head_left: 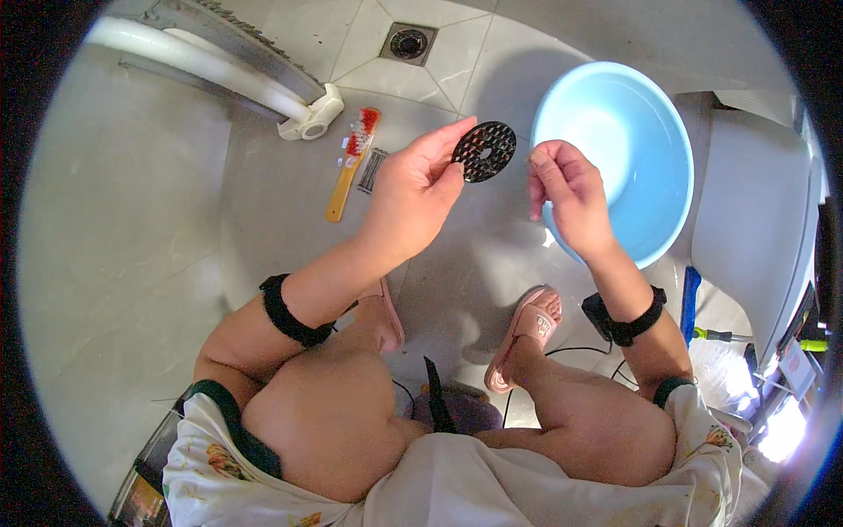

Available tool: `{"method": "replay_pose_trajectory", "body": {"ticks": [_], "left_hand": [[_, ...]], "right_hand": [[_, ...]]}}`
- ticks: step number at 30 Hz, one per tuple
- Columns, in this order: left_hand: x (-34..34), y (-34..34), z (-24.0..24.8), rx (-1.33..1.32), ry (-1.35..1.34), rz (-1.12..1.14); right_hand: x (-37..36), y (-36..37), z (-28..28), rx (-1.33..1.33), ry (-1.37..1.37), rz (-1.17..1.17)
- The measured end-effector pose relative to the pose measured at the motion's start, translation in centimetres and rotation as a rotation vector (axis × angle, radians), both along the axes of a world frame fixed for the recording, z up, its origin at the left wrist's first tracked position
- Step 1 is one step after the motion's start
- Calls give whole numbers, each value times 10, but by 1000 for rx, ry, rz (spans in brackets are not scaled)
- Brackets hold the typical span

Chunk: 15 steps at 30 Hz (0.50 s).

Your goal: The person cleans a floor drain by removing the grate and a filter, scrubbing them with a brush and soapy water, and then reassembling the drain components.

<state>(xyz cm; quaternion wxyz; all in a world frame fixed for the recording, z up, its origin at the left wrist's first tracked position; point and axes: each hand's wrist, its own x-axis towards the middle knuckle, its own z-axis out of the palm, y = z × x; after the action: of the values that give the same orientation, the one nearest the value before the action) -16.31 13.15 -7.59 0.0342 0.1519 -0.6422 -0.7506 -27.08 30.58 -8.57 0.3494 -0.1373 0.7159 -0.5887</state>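
My left hand pinches the edge of a round black drain cover pierced with many holes, held tilted above the floor. To its right, my right hand is closed, thumb against fingers, in front of the rim of a light blue plastic basin. Whatever those fingers hold, if anything, is too small to make out. On the floor left of the cover lies a brush with a yellow handle and red and white bristles. Beside the brush is a small grey slotted rectangular piece.
A square floor drain is set into the tiles at the far side. White pipework with a fitting runs along the upper left. A pale rounded fixture stands at the right, near a blue strip-like object. Thin black cables cross the floor by my feet.
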Motion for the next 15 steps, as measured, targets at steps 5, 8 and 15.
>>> {"method": "replay_pose_trajectory", "body": {"ticks": [5, 8, 15], "left_hand": [[1, -6, 0, -73, 8, 67], [4, -11, 6, -34, -15, 99], [13, -20, -4, -106, -50, 84]], "right_hand": [[-31, 24, 42, -270, -267, -63], [-67, 57, 80, -342, -161, -143], [-161, 138, 179, 157, 517, -229]]}}
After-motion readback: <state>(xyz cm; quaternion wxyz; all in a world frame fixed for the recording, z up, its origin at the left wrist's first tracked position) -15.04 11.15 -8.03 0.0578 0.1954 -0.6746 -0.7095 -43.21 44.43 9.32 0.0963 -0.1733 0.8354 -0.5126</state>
